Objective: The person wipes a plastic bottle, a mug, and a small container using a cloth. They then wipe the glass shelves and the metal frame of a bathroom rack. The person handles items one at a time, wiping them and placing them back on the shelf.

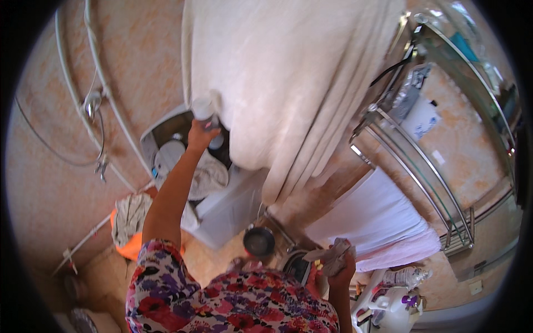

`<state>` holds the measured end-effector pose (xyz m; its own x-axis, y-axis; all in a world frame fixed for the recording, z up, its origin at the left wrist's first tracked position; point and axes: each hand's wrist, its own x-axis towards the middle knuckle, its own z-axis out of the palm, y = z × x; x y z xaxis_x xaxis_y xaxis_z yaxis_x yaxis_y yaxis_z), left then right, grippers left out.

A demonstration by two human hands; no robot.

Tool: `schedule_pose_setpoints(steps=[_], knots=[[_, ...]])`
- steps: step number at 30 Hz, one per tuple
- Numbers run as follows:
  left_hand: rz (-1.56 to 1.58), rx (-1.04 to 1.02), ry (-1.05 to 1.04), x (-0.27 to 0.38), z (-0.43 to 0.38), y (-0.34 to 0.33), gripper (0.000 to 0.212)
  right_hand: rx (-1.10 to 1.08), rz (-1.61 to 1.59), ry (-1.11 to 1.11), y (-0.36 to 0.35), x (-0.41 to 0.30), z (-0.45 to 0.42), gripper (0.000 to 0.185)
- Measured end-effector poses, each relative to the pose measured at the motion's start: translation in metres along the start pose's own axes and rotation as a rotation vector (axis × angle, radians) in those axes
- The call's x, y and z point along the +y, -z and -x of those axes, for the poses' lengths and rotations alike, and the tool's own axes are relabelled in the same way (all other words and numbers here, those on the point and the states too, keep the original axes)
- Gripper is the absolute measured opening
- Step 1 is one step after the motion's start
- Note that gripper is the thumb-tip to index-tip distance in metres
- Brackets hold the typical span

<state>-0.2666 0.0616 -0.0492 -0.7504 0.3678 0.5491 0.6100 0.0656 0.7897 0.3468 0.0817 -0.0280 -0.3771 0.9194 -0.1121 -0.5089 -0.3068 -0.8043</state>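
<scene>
My left hand (201, 137) reaches out over a white open-topped tub (233, 208). It is closed around a small container with a whitish round top (202, 109); the blur hides what kind it is. Below that hand, a light towel-like cloth (210, 177) and a pale rounded object (171, 150) are at the tub's opening. My right hand (344, 272), low and to the right, grips a crumpled grey-brown cloth (335, 257). White and pale pink towels (374, 220) hang just beyond it.
A large cream curtain (283, 75) hangs against the tub's far side. Pipes with a shower hose (100, 133) run along the left wall. A dark round pan (259, 241) is near my feet, beside an orange item with cloth (131, 216). Glass shelves (433, 179) and several bottles (399, 279) are at right.
</scene>
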Motion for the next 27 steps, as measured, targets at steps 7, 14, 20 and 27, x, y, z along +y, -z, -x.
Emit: schedule_pose_setpoints(steps=[7,14,20,27], knots=[[-0.157,0.063,0.116,0.057,0.008,0.013,0.067,0.057,0.085,0.008,0.004,0.005,0.004,0.046],[-0.595,-0.343,0.156,0.111,0.003,0.075,0.066,0.05,-0.016,-0.049,0.0,0.01,0.003,0.048],[-0.797,-0.655,0.08,0.086,0.05,0.07,0.068,0.01,0.054,-0.075,-0.012,0.011,0.01,0.044],[-0.763,-0.741,0.164,0.055,0.045,0.083,0.11,0.041,-0.041,-0.083,-0.018,0.002,0.001,0.043]])
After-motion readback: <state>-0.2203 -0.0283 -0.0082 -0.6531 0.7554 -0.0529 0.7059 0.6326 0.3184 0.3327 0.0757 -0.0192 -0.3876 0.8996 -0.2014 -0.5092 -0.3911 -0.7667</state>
